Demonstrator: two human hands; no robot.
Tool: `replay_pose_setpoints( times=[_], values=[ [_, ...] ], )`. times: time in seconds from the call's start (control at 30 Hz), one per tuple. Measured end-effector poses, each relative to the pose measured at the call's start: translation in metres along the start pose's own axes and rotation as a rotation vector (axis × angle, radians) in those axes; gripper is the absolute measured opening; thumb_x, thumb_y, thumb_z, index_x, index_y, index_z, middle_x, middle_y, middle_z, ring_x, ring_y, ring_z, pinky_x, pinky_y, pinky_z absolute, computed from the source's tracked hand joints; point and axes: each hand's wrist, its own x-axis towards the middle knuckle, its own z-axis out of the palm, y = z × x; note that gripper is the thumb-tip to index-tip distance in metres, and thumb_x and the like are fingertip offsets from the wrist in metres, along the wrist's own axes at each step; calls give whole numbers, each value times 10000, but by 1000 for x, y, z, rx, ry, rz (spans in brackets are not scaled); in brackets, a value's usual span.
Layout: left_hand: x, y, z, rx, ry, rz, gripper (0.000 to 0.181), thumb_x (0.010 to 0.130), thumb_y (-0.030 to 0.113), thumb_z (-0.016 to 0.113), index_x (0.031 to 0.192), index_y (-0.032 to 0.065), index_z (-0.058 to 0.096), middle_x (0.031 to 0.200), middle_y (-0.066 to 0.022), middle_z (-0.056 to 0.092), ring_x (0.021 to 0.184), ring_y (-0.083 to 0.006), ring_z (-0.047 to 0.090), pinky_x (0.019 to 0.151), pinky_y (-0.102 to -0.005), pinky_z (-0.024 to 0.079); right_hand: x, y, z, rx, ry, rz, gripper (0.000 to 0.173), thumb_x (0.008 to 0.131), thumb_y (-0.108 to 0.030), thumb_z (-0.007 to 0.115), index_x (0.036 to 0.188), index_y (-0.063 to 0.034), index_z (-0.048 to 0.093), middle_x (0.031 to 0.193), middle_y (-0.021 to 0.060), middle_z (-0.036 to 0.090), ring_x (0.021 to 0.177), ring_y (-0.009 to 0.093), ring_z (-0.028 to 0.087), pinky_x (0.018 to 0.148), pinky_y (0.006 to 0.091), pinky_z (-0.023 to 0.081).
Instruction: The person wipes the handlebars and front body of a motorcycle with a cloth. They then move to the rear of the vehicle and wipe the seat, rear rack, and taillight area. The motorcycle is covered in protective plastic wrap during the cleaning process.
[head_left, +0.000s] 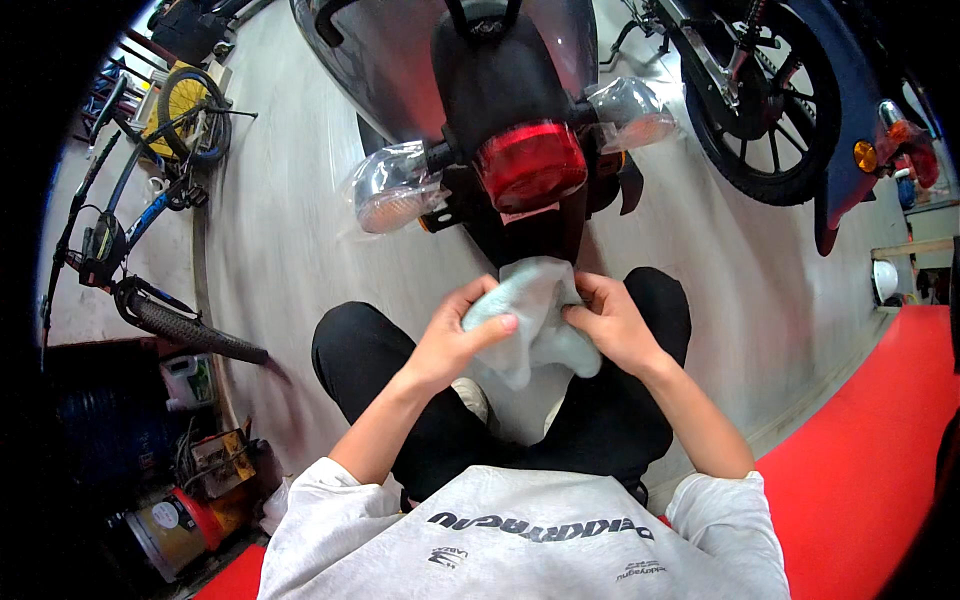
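Observation:
My left hand (466, 324) grips one side of a pale grey-green cloth (534, 311), thumb on top. On the cloth's other side, my right hand (611, 319) pinches its edge between thumb and fingers. Folds of the cloth hang down between my knees. Just beyond it is the rear end of a motorcycle, with a red tail light (532, 166) above a dark rear fender (536, 236). Clear plastic film wraps the left turn signal (394, 206) and the right turn signal (637, 124).
A second motorcycle's rear wheel (765, 112) and dark fender (855, 97) stand at the upper right. A bicycle (142, 202) stands at the left. Below it are a jug (186, 382) and a bucket (169, 529). Red flooring (862, 450) covers the lower right.

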Motion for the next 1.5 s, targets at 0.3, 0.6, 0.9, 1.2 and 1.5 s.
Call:
replay_pose_setpoints(
  times=[0.3,0.6,0.9,1.2,1.5],
  values=[
    [-34,50,-30,506,177,91,284,794,241,740,894,28,580,764,16,570,701,-61,509,625,-206,392,-15,-36,-31,-672,-187,-26,241,844,-187,618,903,47,623,687,186,596,640,224,604,620,343,476],
    [-43,21,-15,-205,17,-169,332,833,300,739,955,51,556,854,12,577,816,-71,546,716,-238,454,-53,-45,-95,36,-479,298,390,677,-353,811,832,-57,612,757,-24,603,697,40,542,638,199,413],
    [2,-49,53,31,-52,-271,348,853,238,702,1086,30,549,931,-36,595,858,-109,553,766,-236,455,-104,-13,-177,-85,23,300,467,724,-269,786,1055,-33,557,828,1,584,760,67,556,699,208,442],
    [35,-101,77,1175,-232,347,628,734,130,736,1279,45,437,1312,-191,447,1183,-369,473,985,-452,408,-127,54,-161,-995,223,-11,637,693,-195,734,1265,-53,494,1299,157,495,1213,327,483,997,405,409],
    [44,-112,85,1272,-133,440,342,780,46,615,1120,41,570,1058,-155,630,918,-344,626,766,-411,530,-126,98,-152,-1331,429,-272,349,652,-1,579,1001,-13,587,1003,153,639,960,329,615,825,401,488]
  ],
)
